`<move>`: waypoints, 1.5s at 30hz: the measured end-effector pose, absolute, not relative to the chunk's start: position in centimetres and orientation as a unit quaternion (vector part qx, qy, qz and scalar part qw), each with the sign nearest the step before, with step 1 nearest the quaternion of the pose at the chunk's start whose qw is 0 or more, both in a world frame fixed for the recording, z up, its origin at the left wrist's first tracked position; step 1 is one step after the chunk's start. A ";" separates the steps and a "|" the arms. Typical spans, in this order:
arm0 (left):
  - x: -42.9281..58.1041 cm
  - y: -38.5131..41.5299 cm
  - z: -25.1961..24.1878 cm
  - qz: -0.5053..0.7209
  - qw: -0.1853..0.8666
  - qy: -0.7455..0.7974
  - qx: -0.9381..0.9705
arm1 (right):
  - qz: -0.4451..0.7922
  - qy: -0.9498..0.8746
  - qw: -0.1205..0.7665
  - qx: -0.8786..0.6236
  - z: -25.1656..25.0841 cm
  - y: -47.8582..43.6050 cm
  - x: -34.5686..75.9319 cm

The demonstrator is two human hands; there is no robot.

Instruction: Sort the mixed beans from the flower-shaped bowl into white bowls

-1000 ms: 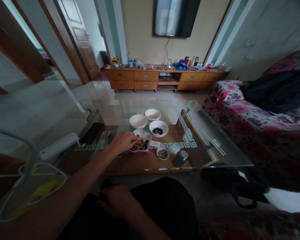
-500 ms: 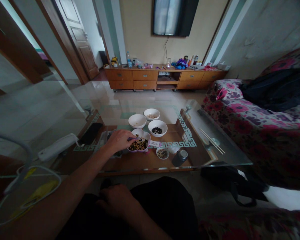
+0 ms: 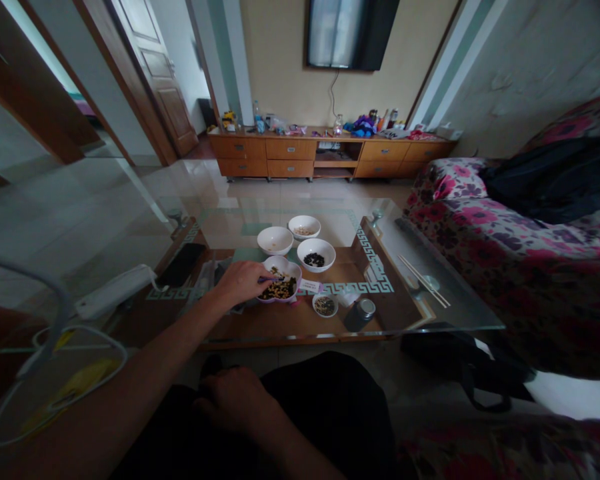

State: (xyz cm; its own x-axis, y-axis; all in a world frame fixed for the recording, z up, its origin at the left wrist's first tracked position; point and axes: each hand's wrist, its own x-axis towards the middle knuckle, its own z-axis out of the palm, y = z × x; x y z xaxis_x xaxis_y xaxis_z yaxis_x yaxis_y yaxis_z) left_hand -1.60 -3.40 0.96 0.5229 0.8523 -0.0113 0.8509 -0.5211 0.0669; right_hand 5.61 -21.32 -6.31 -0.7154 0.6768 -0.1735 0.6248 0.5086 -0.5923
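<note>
My left hand (image 3: 243, 281) reaches over the glass table, its fingers pinched on purple tweezers (image 3: 267, 279). The tips are over a flower-shaped pale bowl (image 3: 298, 293) of mixed yellow and black beans or seeds. Behind it are a white bowl (image 3: 275, 240) with very little in it, one with pale pieces (image 3: 305, 227) and one with black pieces (image 3: 316, 256). A small dish (image 3: 325, 306) of mixed seeds sits to the right. On my dark-clothed lap rests my right hand (image 3: 237, 393), fingers curled, holding nothing I can see.
A grey lidded jar (image 3: 361, 315) and a white label card (image 3: 310, 287) are by the dish. Chopsticks (image 3: 424, 281) lie at the table's right. A black phone-like slab (image 3: 182, 265) and a white power strip (image 3: 115, 292) lie left. A floral sofa (image 3: 473, 230) flanks the right.
My left hand has shifted very slightly over the flower-shaped bowl, with the tweezers still pinched. The right hand stays on the lap, and the bowls have not moved on the table.
</note>
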 end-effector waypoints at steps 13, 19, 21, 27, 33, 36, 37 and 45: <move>-1.8 -3.2 0.5 0.027 0.043 0.488 0.871 | 0.330 -0.866 0.038 -0.373 -6.3 -21.3 5.6; -1.5 -3.5 1.0 0.018 0.040 0.482 0.875 | 0.323 -0.869 0.041 -0.373 -6.5 -21.4 5.6; -1.4 -3.5 1.0 0.018 0.033 0.482 0.876 | 0.322 -0.869 0.033 -0.374 -6.4 -21.4 5.6; -0.6 -3.5 0.9 0.016 0.016 0.474 0.880 | 0.326 -0.869 0.027 -0.372 -6.2 -21.3 5.8; 0.1 -3.7 0.9 0.008 0.006 0.469 0.883 | 0.332 -0.865 0.023 -0.375 -6.2 -21.2 5.9; 0.3 -3.7 1.0 0.005 0.011 0.472 0.881 | 0.333 -0.864 0.018 -0.377 -6.3 -21.2 5.9; 0.4 -3.7 1.0 0.005 0.011 0.474 0.881 | 0.333 -0.864 0.019 -0.377 -6.3 -21.2 5.8; -0.1 -3.3 0.9 0.003 0.002 0.479 0.878 | 0.317 -0.870 0.024 -0.376 -6.1 -21.2 6.0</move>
State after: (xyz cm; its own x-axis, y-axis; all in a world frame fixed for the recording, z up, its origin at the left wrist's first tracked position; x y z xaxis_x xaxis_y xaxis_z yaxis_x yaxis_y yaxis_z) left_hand -0.10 -3.34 0.85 0.5417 0.8405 0.0029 0.8405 -0.5417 0.0062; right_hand 5.96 -21.19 -6.07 -0.7166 0.6695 -0.1957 0.6384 0.5166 -0.5706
